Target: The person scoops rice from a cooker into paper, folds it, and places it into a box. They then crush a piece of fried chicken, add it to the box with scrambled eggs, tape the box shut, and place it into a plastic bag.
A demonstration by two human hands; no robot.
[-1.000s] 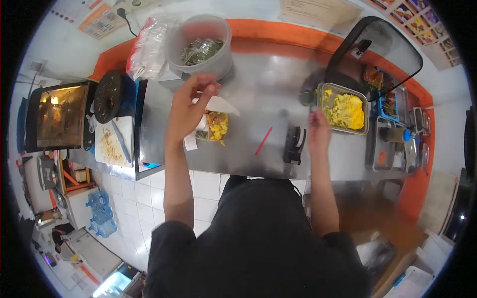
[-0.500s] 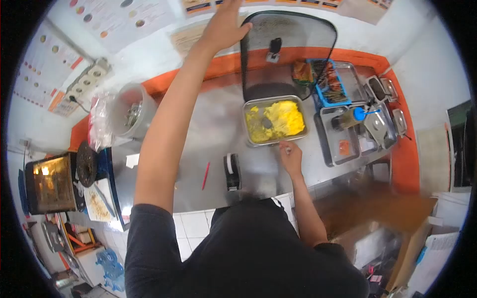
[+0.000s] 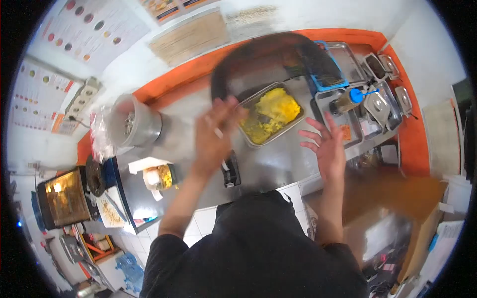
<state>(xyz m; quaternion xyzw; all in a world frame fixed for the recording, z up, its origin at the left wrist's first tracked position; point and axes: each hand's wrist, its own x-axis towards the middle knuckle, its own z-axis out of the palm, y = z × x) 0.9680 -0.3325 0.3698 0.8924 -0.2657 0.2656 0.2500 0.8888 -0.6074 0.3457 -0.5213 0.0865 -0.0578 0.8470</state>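
A metal tray (image 3: 258, 143) of bright yellow food (image 3: 279, 110) sits on the steel counter. My left hand (image 3: 213, 136) is smeared by motion close to the tray's left edge; a small pale spot shows at its fingers, and I cannot make out whether it holds anything. To the right of the tray, my right hand (image 3: 329, 146) is raised, open and empty, with fingers spread. A dark mesh cover (image 3: 248, 54), blurred, leans low behind the tray. Near my left forearm stands an open white box (image 3: 151, 171) with yellow food inside.
A clear tub (image 3: 134, 119) stands at the back left. At right are a blue basket (image 3: 330, 82), a blue-capped bottle (image 3: 348, 102) and several metal trays. A black tape dispenser (image 3: 231, 171) lies near the counter's front edge.
My left hand has come down from the mesh cover to the tray's left side. The cover has swung lower. My right hand has moved right, away from the tray's front edge, and spread its fingers.
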